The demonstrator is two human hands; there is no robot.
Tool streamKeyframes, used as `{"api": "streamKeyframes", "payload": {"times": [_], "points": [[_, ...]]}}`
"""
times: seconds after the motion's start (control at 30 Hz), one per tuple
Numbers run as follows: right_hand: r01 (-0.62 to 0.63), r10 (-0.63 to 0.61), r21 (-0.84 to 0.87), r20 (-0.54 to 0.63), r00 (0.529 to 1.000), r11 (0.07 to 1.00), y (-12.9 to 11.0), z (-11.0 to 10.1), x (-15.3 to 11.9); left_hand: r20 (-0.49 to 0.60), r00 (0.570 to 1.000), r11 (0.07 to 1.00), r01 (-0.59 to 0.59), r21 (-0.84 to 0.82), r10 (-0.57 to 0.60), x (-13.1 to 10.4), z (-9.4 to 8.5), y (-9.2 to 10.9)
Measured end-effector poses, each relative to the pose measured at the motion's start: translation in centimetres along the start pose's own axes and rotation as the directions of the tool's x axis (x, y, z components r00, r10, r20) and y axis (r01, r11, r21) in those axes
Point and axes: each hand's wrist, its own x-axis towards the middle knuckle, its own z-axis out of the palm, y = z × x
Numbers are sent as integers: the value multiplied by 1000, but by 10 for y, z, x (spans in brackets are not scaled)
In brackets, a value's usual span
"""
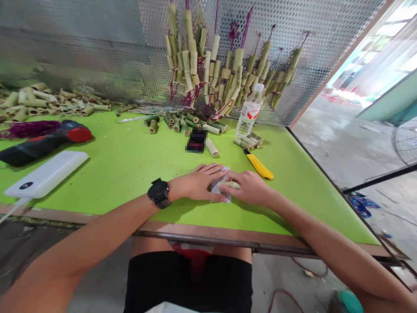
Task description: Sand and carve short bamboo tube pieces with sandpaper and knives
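White sheet [215, 188] near front edge of worktop [130, 156]; left hand [203, 182] flat, released, partly on it; right hand [250, 187] grasping bamboo piece [232, 184]

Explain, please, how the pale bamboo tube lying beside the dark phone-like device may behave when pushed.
The pale bamboo tube would likely roll if pushed sideways, being rounded and lying on its side. Its open end looks hollow, so it is probably light. Its straight, thick-looking wall suggests stiffness.
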Motion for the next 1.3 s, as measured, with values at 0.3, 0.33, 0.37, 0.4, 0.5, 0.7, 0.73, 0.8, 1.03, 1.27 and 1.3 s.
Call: {"api": "streamKeyframes", "payload": {"times": [0.3,0.33,0.37,0.4,0.5,0.7,0.73,0.8,1.03,1.27,1.3], "points": [[-25,25,-10,-23,999,1000,0,-1,0,-4,1000,1000,-2,-3,2,0,-1,0],[6,-6,11,-14,1000,1000,0,0,0,-7,1000,1000,-6,-7,6,0,0,0],[3,-3,11,-10,1000,1000,0,0,1,-8,1000,1000,-7,-7,7,0,0,0],[-24,24,-10,-16,1000,1000,2,0,1,-7,1000,1000,-6,-5,6,0,0,0],[-166,159,-110,-66,985,980,6,-2,3,-5,1000,1000,4,6,-4,0,1,0],[-18,18,-2,-4,1000,1000,2,1,1,-4,1000,1000,1,-7,-1,0,0,1],[-26,26,-6,-3,1000,1000,3,0,1,-1,1000,1000,5,-5,-5,0,-1,2],[-105,104,-47,-31,994,993,6,-1,3,3,1000,1000,11,5,-11,0,-1,2],[-33,33,42,3,999,999,-1,0,0,1,1000,1000,0,-8,0,0,-1,1],[-201,194,-87,-85,977,976,1,-3,2,-7,1000,1000,-4,-2,4,1,0,-1],[-173,168,-72,-71,983,982,-1,-2,1,-2,1000,1000,-5,-8,5,1,0,-1]]}}
